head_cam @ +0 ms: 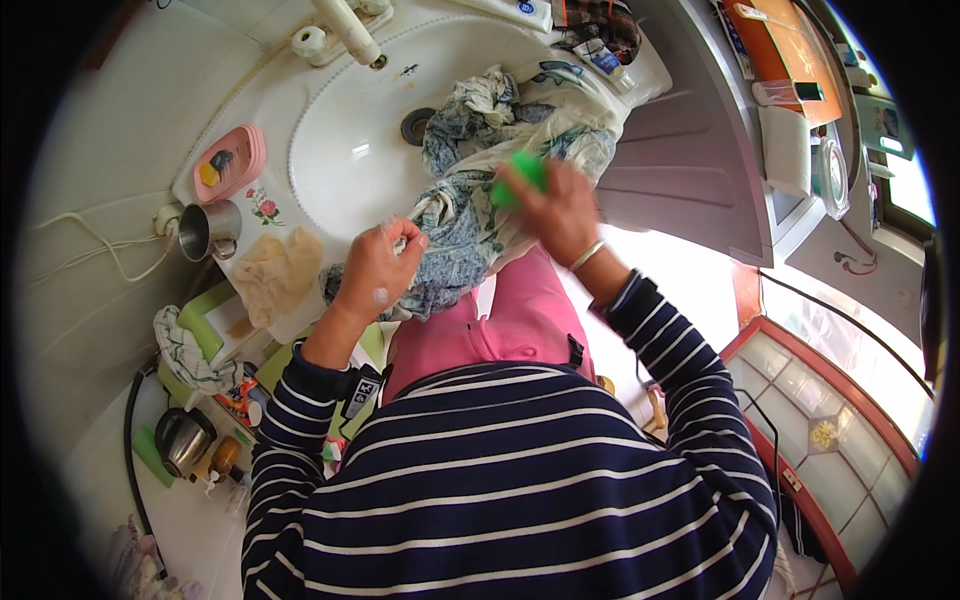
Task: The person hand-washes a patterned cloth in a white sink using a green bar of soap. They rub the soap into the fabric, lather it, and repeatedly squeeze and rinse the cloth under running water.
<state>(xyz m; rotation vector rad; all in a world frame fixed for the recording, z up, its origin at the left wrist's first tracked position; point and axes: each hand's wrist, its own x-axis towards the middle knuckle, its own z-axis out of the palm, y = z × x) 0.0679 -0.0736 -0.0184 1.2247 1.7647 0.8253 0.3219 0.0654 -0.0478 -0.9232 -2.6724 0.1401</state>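
A wet blue-and-white patterned cloth [469, 217] lies bunched across the front rim of the white washbasin [341, 161] and down into its bowl. My left hand [379, 266] grips a fold at the cloth's near left end, with spots of white foam on the skin. In my right hand [559, 210] is a bright green block [521, 180], held against or just above the cloth. Motion blurs both, so I cannot tell whether the block is soap or a brush. Part of the cloth covers the basin's right side, and the dark drain [417, 126] shows beside it.
Over the basin juts a white faucet [349, 30]. To the left are a pink soap dish [231, 161], a metal mug [208, 231] and a beige rag [277, 274]. Tubes [604, 64] and a dark plaid cloth [600, 26] lie at the right rim, beside a grey washing machine [682, 150].
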